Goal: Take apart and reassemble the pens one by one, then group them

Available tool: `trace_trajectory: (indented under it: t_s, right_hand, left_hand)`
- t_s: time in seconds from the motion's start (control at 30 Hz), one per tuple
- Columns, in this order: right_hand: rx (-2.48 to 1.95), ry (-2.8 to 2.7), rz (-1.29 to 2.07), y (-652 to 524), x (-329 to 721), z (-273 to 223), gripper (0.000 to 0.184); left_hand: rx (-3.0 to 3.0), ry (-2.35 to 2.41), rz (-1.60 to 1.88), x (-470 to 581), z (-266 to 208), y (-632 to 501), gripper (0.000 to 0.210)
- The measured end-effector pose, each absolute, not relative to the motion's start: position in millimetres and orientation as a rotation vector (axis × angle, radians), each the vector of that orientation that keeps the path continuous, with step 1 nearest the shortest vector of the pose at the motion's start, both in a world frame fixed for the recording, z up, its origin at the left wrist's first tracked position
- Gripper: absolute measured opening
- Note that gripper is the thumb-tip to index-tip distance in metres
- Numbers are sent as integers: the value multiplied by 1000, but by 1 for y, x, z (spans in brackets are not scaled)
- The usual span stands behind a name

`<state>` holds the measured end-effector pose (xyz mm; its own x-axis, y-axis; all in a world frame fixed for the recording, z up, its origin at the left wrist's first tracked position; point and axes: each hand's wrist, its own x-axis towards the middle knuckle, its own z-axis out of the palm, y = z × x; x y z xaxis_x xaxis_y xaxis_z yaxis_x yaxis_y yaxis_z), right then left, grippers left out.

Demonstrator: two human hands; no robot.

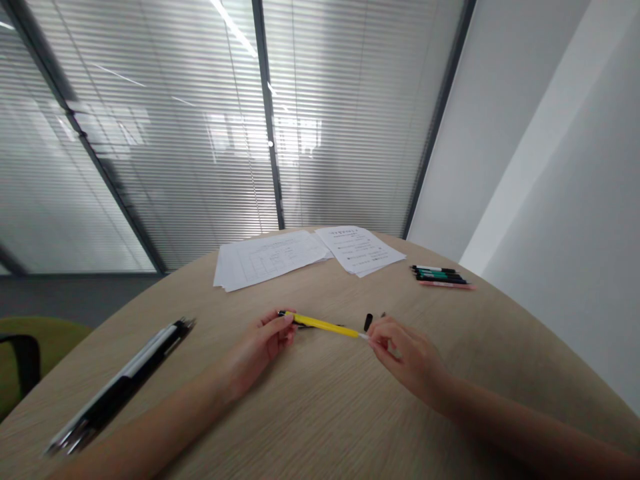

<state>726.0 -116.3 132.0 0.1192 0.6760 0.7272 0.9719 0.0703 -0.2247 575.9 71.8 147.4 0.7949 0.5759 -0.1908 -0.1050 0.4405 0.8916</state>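
My left hand (267,340) is closed on the dark-ended left part of a yellow pen (327,325), thumb on top. The pen lies nearly level above the table and slants slightly down to the right. From its right end a thin pale piece (363,336), like a refill, sticks out. The fingertips of my right hand (403,350) pinch that piece. Just behind those fingers is a small black cylinder (369,322), like a pen grip or cap. A thin dark object (306,327) is partly hidden behind the yellow pen.
Several black and silver pens (123,383) lie together at the left on the round wooden table (300,420). Printed sheets (273,257) and more paper (360,250) lie at the far edge. Toward the right is a row of pens (440,275). A green chair (50,340) stands at left.
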Motion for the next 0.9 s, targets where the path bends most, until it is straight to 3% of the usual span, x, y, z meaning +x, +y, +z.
trace_trajectory:
  t_s: [0.2, 0.5, 0.67, 0.9]
  right_hand:
    - [-1622, -1623, -545, -117, 725, 134, 11]
    - [-1453, -1471, -488, -121, 721, 148, 13]
    - [-1357, -1500, -448, -127, 711, 156, 20]
    - [-1298, -1582, -399, -130, 704, 157, 34]
  left_hand:
    - [1169, 510, 437, 574, 147, 69, 15]
    - [1875, 416, 376, 571, 144, 66, 15]
    - [2297, 234, 370, 567, 148, 53, 19]
    - [2332, 253, 307, 565, 158, 44, 17]
